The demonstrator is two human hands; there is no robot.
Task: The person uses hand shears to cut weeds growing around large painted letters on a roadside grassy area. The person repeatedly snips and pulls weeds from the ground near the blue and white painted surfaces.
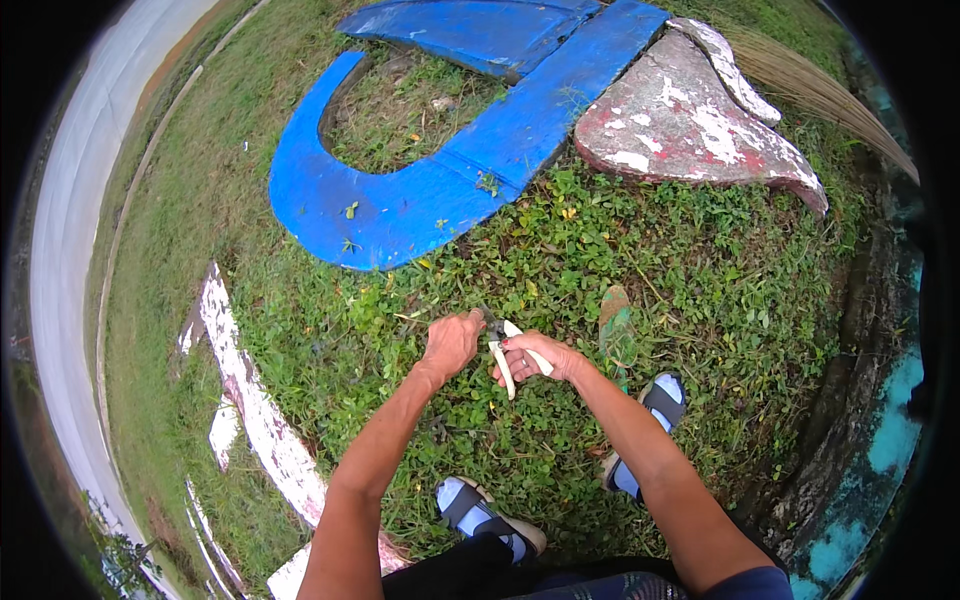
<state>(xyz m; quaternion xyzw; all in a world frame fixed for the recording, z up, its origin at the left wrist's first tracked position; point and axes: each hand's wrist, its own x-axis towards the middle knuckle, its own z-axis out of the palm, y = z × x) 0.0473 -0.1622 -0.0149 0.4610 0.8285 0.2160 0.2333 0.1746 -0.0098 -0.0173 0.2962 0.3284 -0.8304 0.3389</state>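
Note:
My right hand (538,356) is closed around one white handle of the pruning shears (512,341), whose two handles are spread apart. Beside the dark blades, my left hand (454,341) has its fingers bent near the blade tips; whether it pinches a stem or touches the blade cannot be made out. Both hands are over low green weeds (540,277). Just right of the shears, a worn green and brown flat piece (616,330) lies in the plants.
A large blue painted slab shape (405,202) lies ahead, with a peeling white and red slab (667,120) at its right. Another peeling white strip (262,412) runs at the left. A turquoise-stained concrete edge (855,480) borders the right. My sandalled feet (487,517) stand below the hands.

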